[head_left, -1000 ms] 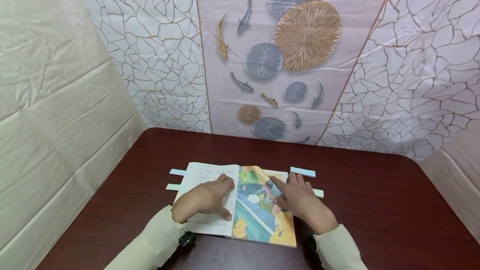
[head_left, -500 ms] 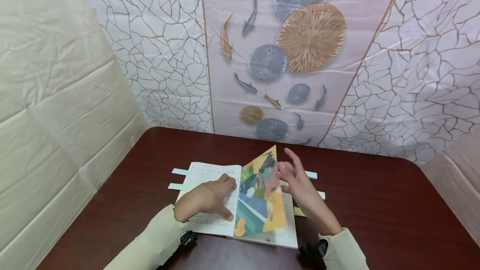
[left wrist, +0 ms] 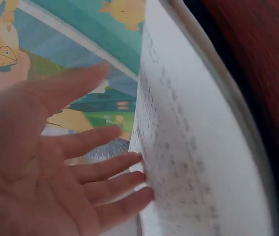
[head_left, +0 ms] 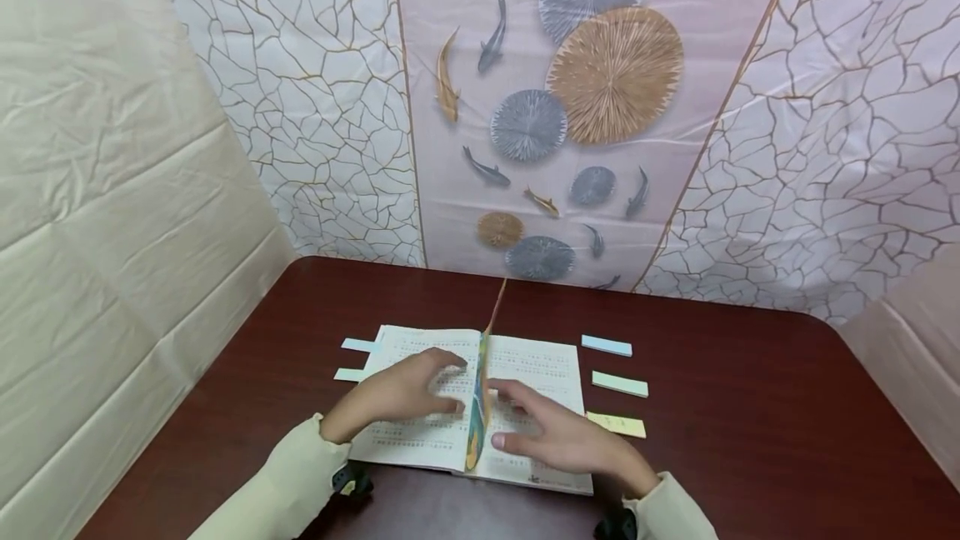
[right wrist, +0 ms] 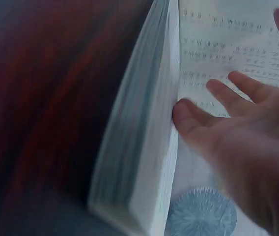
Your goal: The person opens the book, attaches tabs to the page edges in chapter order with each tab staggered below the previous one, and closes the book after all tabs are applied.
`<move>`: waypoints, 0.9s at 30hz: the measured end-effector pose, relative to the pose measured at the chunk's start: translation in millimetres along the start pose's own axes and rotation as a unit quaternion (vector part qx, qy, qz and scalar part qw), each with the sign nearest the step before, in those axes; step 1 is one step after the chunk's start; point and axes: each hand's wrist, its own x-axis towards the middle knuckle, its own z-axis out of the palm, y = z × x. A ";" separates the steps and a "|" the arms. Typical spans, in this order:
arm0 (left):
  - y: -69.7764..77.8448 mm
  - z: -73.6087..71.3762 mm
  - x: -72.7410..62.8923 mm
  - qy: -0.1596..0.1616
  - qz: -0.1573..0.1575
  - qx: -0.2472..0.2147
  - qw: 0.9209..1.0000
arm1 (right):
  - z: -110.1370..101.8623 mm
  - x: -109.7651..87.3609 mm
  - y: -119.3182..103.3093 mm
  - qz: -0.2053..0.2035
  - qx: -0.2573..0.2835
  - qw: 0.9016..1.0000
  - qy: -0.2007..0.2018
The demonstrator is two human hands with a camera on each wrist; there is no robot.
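An open book (head_left: 536, 357) with printed text lies on the table. One leaf (head_left: 478, 407) with a colourful cartoon picture stands nearly upright at the spine, seen almost edge-on in the head view. In the left wrist view its picture side (left wrist: 122, 54) shows behind the left hand. My left hand (head_left: 408, 388) is over the left text page, fingers spread and relaxed, a short way left of the leaf. To the right of it, my right hand (head_left: 558, 433) has its fingers loosely extended, fingertips right at the leaf's other side. Neither hand grips anything.
Blue (head_left: 607, 346), green (head_left: 619, 383) and yellow (head_left: 617, 424) sticky tabs stick out at the book's right edge. Two pale tabs (head_left: 358, 345) jut out on the left. The dark red table (head_left: 750, 407) ends at a patterned cloth backdrop (head_left: 525, 190).
The picture leaf has turned from flat on the right to upright at the spine, uncovering a text page. My right hand has moved left with it. The left hand has lifted and shifted slightly left.
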 end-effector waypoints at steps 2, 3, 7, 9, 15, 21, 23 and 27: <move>-4.6 -4.0 -1.7 0.028 0.014 -0.053 0.998 | 3.6 -1.1 -2.0 -0.009 -0.042 0.999 -0.022; -6.2 -6.1 -3.4 0.038 0.019 -0.078 0.996 | 4.8 -1.3 -3.8 -0.011 -0.053 0.998 -0.035; -9.0 -15.7 -14.1 0.043 0.025 -0.196 0.979 | 8.5 0.9 -11.2 -0.027 -0.079 0.994 -0.071; -8.3 -22.0 -19.2 0.045 0.004 -0.240 0.970 | 12.0 2.3 -15.1 -0.019 -0.090 0.993 -0.077; -4.2 -46.6 -31.2 0.070 -0.089 -0.242 0.964 | 26.1 1.9 -27.4 0.007 -0.155 0.985 -0.080; -19.9 -60.5 -41.1 0.079 -0.125 -0.156 0.977 | 27.9 1.6 -33.0 0.016 -0.187 0.980 -0.072; -28.4 -61.2 -43.7 0.079 -0.139 -0.140 0.977 | 26.1 2.6 -32.9 0.022 -0.188 0.980 -0.067; -47.3 -56.4 -47.5 0.076 -0.162 -0.122 0.976 | 25.7 5.2 -32.5 0.032 -0.178 0.982 -0.053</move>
